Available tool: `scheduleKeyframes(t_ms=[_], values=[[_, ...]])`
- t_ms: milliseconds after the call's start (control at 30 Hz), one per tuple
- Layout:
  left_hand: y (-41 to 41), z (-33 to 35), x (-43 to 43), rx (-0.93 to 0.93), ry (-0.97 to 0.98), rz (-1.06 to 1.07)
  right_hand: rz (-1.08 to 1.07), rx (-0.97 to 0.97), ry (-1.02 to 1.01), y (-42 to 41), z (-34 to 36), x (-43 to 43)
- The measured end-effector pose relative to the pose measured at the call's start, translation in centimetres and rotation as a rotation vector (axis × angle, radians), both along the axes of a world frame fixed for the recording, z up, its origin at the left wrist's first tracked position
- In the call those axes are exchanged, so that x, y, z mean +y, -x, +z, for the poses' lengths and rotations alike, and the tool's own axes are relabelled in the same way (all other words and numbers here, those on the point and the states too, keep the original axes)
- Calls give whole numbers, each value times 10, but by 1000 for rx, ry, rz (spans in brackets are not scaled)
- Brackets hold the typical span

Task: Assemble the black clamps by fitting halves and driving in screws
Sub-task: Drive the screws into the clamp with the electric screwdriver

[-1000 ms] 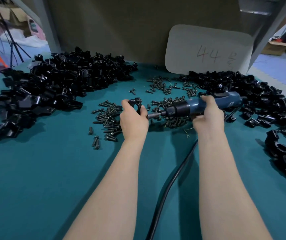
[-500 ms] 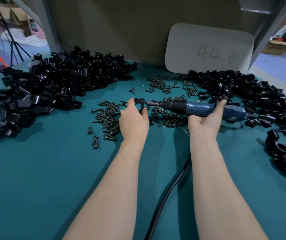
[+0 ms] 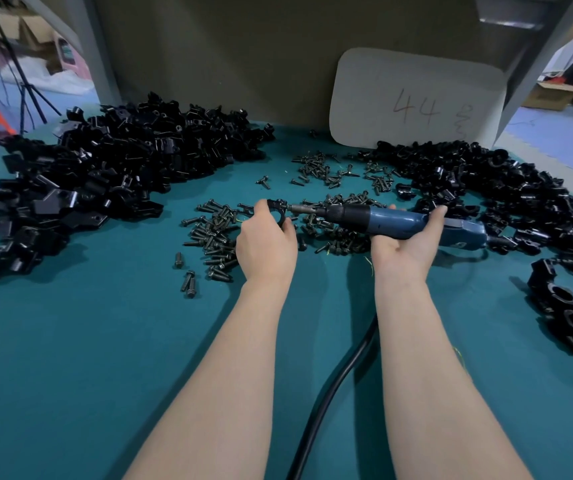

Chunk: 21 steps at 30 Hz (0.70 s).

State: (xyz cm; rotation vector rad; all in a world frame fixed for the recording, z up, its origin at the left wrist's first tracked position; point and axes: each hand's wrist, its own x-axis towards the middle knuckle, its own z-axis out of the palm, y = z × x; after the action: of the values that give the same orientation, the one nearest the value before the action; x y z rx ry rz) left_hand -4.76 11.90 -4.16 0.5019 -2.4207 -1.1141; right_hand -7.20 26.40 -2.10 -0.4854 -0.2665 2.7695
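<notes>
My left hand (image 3: 267,237) grips a small black clamp (image 3: 277,211) just above the green table. My right hand (image 3: 405,241) holds a blue electric screwdriver (image 3: 396,223) from below, palm up, fingers curled round its body. The driver lies level, pointing left, and its bit tip meets the clamp's right side. Loose black screws (image 3: 215,233) lie scattered under and around both hands. A heap of black clamp halves (image 3: 105,174) fills the left of the table.
Another mass of black clamp parts (image 3: 507,199) runs along the right, with ring-shaped clamps (image 3: 569,306) at the right edge. The driver's black cable (image 3: 333,382) trails toward me between my forearms. A white card marked 44 (image 3: 416,102) leans on the back wall.
My right hand turned from an overhand grip to holding the driver palm up, and the tool dropped level. Its bit moved left onto the clamp in my left hand.
</notes>
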Motion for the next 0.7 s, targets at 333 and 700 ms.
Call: scheduleKeyframes(t_ms=[333, 700], values=[[1, 0, 1, -21, 4, 15, -6, -11, 15, 1, 0, -2], [-2, 2, 3, -13, 23, 26, 4, -90, -141, -3, 0, -6]])
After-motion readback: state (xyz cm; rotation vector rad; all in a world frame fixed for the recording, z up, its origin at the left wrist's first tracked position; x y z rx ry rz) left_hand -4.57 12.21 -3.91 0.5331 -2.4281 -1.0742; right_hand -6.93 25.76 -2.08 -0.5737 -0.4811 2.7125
